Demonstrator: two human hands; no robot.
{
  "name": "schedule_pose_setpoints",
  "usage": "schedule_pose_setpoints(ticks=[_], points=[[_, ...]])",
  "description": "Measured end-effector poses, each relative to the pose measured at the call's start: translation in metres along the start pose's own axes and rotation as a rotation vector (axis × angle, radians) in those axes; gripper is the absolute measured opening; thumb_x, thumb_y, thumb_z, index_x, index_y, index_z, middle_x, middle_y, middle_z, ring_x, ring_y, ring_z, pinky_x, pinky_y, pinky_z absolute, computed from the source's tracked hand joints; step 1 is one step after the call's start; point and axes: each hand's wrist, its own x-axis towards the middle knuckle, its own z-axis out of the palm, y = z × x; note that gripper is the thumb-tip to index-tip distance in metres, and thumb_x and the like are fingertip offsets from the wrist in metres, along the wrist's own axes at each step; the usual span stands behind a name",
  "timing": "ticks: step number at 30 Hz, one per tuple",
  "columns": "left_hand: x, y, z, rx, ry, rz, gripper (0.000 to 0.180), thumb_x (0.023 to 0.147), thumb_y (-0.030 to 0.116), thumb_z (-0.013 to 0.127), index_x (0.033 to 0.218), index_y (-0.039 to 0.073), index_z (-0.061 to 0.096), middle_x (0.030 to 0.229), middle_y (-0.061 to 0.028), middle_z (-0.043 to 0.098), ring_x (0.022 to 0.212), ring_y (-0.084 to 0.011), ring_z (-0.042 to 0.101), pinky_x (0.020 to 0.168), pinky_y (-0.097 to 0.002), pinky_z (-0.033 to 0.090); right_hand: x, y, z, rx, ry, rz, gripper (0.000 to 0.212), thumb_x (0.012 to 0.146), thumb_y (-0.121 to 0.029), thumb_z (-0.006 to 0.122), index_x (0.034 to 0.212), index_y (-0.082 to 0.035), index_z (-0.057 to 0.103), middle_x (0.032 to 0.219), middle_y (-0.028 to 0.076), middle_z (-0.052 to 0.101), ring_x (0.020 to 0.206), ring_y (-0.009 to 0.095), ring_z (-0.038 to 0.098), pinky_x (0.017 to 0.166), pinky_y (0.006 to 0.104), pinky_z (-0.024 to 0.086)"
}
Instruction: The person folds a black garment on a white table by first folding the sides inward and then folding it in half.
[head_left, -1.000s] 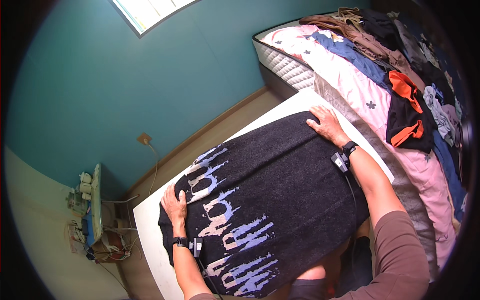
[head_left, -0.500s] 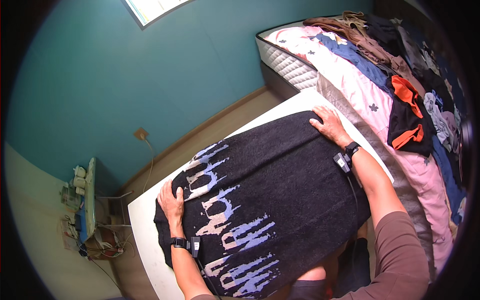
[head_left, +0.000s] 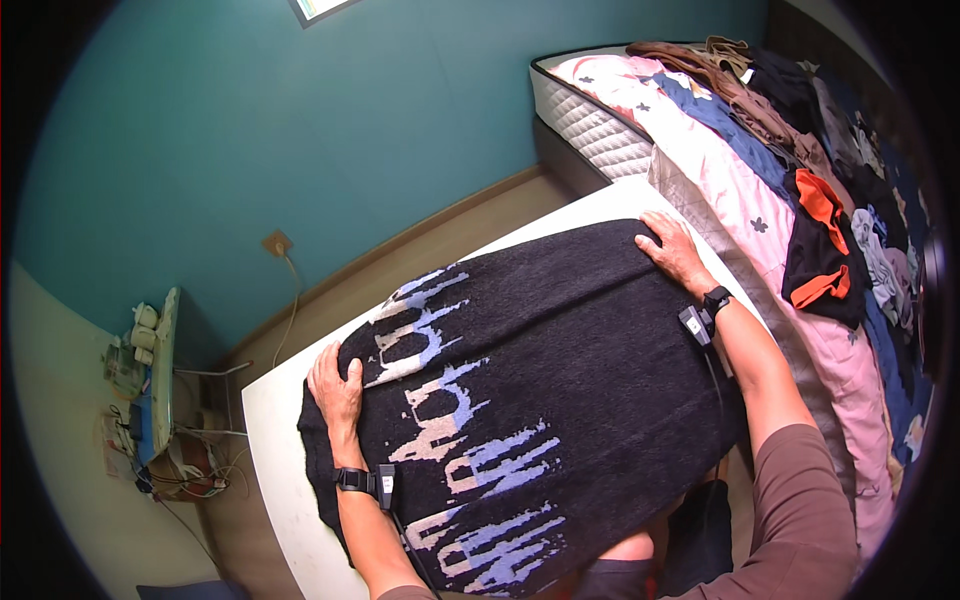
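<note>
A black knit garment [head_left: 600, 360] lies spread over a white table [head_left: 275, 440], its near edge draping toward my lap. Jagged blue and beige patterning runs down its left part, and a long crease crosses its upper half. My left hand [head_left: 338, 388] rests flat on the garment's left edge, thumb apart from the fingers. At the far right corner, my right hand [head_left: 675, 248] lies with fingers extended over the cloth's edge and thumb spread. Each wrist wears a black strap with a small dark box [head_left: 694, 325] and a cable.
To the right stands a bed with a pink cover [head_left: 735, 215] and a heap of clothes, among them a black and orange garment [head_left: 825, 245]. A small shelf [head_left: 160, 390] with cords is at left. A plugged-in cord [head_left: 293, 305] hangs from the teal wall.
The whole view has tilted slightly. Both hands keep nearly the same places on the garment, which looks much as before.
</note>
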Motion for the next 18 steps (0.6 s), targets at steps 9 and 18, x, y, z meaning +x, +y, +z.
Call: schedule_pose_setpoints(ticks=[9, 18], points=[[-0.0013, -0.0031, -0.0004, -0.015, -0.007, 0.007, 0.052, 0.086, 0.027, 0.067, 0.133, 0.006, 0.057, 0.134, -0.014, 0.059, 0.129, -0.0305, 0.049, 0.113, -0.0448, 0.03, -0.0004, -0.0016, 0.0002, -0.028, -0.011, 0.004, 0.055, 0.093, -0.04, 0.062, 0.135, -0.005, 0.058, 0.143, 0.016, 0.053, 0.138, 0.03, 0.043, 0.116, 0.0419, 0.029], [-0.0023, -0.0015, 0.0018, 0.053, -0.029, 0.013, 0.054, 0.089, 0.026, 0.063, 0.138, 0.005, 0.052, 0.139, -0.0147, 0.054, 0.134, -0.0308, 0.044, 0.116, -0.0466, 0.026, 0.0012, 0.0002, 0.0012, -0.012, -0.011, -0.002, 0.055, 0.094, -0.04, 0.062, 0.135, -0.004, 0.057, 0.144, 0.017, 0.051, 0.138, 0.032, 0.043, 0.116, 0.0422, 0.031]])
